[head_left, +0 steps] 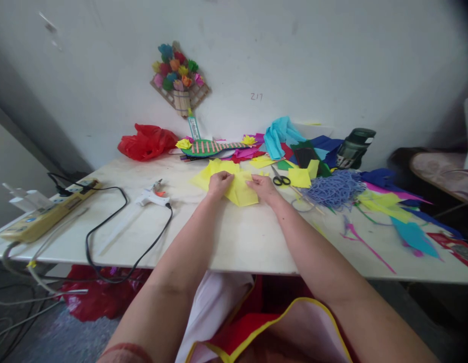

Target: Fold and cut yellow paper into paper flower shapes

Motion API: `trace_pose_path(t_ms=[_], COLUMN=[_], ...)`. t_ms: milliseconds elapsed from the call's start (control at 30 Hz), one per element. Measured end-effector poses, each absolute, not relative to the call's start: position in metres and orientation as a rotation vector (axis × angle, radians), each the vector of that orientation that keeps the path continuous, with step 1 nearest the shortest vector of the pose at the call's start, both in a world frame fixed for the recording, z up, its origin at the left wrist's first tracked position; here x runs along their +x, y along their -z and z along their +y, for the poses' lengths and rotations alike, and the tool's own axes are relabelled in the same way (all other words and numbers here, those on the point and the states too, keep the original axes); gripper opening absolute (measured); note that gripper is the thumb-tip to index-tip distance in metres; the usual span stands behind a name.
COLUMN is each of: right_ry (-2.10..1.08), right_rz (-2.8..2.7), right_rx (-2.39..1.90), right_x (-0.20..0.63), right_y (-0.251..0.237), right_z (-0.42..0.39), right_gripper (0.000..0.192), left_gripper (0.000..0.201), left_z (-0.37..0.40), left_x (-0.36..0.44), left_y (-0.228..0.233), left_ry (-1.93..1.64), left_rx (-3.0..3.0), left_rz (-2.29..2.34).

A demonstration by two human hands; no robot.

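Note:
Both my hands rest on a sheet of yellow tissue paper (239,194) lying on the white table (234,237). My left hand (219,183) pinches the sheet's left part near its top edge. My right hand (262,187) holds the sheet's right edge, fingers curled over the paper. More yellow paper (207,174) spreads out behind the left hand. Black-handled scissors (281,179) lie just to the right of my right hand.
A white glue gun (153,196) with a black cord lies left of the paper, and a power strip (48,212) sits at the far left. Coloured paper scraps (385,201), blue yarn (334,189), a red bag (147,142) and a paper flower piece (180,75) on the wall fill the back and right.

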State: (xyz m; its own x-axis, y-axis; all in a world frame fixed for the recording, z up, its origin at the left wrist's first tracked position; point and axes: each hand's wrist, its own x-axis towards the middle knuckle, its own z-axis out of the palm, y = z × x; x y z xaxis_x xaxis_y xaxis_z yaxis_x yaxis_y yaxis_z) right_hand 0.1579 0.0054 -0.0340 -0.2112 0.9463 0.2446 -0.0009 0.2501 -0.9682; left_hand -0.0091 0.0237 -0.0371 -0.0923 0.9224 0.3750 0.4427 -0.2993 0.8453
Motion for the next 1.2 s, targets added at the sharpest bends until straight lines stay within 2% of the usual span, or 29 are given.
trace_pose_path(t_ms=[400, 1200], right_ry=[-0.914, -0.637], right_rz=[-1.54, -1.894], right_rx=[-0.956, -0.831], right_x=[0.154, 0.157], right_y=[0.041, 0.032], right_z=[0.012, 0.006], right_gripper=[0.027, 0.027], left_gripper=[0.023, 0.026], left_z=[0.022, 0.019], left_x=[-0.007, -0.007], left_y=[0.034, 0.035], left_ry=[-1.407, -1.436], left_rx=[1.514, 1.362], left_rz=[1.376, 1.204])
